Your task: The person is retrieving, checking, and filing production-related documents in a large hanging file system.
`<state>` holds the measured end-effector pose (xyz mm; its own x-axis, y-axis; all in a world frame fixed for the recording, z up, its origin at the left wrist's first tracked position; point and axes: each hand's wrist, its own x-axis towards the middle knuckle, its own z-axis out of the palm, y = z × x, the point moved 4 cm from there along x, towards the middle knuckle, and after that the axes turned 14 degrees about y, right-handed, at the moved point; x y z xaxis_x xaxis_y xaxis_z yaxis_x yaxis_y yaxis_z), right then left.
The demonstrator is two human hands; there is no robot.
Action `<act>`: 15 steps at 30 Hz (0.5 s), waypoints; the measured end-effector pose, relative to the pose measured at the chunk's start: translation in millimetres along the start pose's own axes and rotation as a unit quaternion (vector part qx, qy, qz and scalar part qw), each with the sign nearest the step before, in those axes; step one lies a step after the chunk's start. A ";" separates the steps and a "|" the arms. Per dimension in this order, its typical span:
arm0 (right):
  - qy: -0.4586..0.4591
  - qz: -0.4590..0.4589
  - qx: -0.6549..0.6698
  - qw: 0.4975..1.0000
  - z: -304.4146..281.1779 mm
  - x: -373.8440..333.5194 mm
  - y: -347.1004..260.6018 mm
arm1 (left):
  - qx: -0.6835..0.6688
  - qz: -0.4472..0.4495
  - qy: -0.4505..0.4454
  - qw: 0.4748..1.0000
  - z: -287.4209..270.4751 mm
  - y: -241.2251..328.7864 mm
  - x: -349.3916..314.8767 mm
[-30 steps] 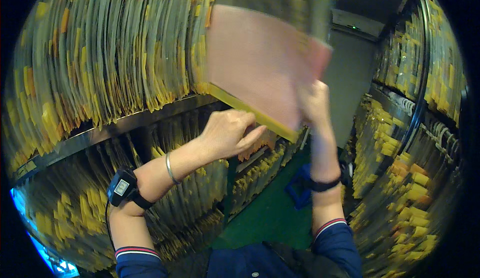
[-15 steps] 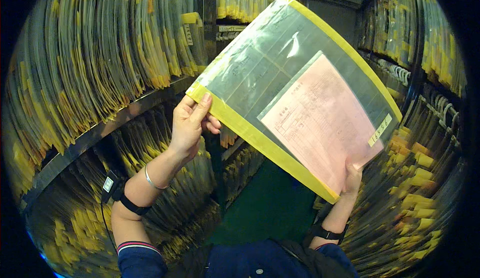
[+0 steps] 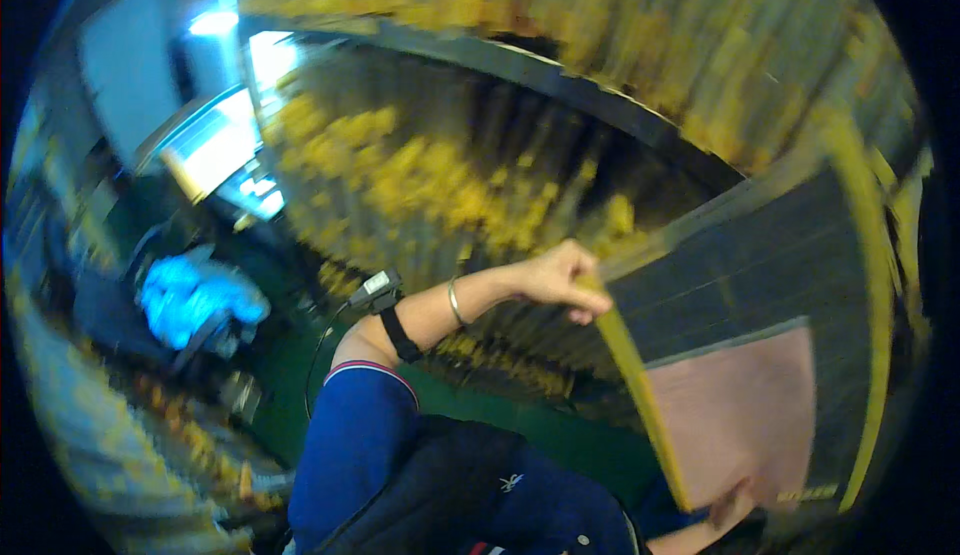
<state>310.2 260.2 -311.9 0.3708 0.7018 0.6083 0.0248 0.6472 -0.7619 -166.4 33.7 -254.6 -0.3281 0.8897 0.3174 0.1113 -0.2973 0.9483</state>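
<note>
The left arm (image 3: 480, 295) stretches rightward, left fingers (image 3: 592, 301) curled, right fingers (image 3: 738, 500) lower and blurred.

You are facing packed rows of yellow-edged files (image 3: 400, 170), and a grey shelf edge (image 3: 470, 50) is running between them. At upper left, a white light (image 3: 214, 23) is glaring beside a pale blue panel (image 3: 130, 65); green floor (image 3: 285, 365) is showing below.
</note>
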 end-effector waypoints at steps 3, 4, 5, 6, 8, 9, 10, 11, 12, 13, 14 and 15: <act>-0.129 -0.124 -0.065 0.982 90.9 -3.0 -69.6 | 0.076 -0.112 0.019 0.991 -36.1 -62.0 -101.8; -0.194 -0.145 -0.058 0.969 114.5 -14.2 -86.5 | 0.026 -0.208 0.067 0.975 -33.4 -84.3 -141.9; -0.272 -0.148 -0.037 0.950 146.1 -33.9 -94.3 | 0.020 -0.267 0.104 0.958 -62.0 -107.4 -187.1; -0.367 -0.152 -0.023 0.918 172.5 -48.7 -106.0 | -0.004 -0.325 0.145 0.935 -64.9 -124.6 -227.0; -0.569 -0.137 0.004 0.811 219.2 -92.6 -125.1 | 0.011 -0.362 0.226 0.904 -84.9 -158.7 -299.1; -0.654 -0.129 0.006 0.745 238.8 -115.0 -130.7 | 0.080 -0.373 0.258 0.887 -101.0 -167.3 -327.1; -0.729 -0.119 0.011 0.674 258.3 -145.3 -135.8 | 0.149 -0.361 0.315 0.865 -119.4 -175.2 -359.8; -0.778 -0.096 0.018 0.621 274.4 -179.7 -139.0 | 0.134 -0.358 0.390 0.837 -140.0 -182.9 -389.5; -0.839 -0.101 0.026 0.534 297.2 -222.9 -145.2 | 0.098 -0.368 0.502 0.777 -143.7 -184.5 -437.6; -0.814 -0.026 0.074 0.576 302.2 -265.4 -157.6 | 0.098 -0.382 0.574 0.718 -155.8 -188.0 -481.6; -0.845 -0.075 0.105 0.519 316.3 -300.9 -171.9 | 0.089 -0.377 0.640 0.664 -165.3 -188.7 -522.7; -0.851 -0.077 0.106 0.509 325.6 -330.6 -182.3 | 0.167 -0.394 0.663 0.614 -181.0 -195.5 -568.8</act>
<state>-119.2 7.0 -301.6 -0.9655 -0.2369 0.1076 -0.2363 0.6247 -0.7442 -171.3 -476.9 -620.2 -0.8541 -0.4193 -0.3078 -0.4589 0.3288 0.8254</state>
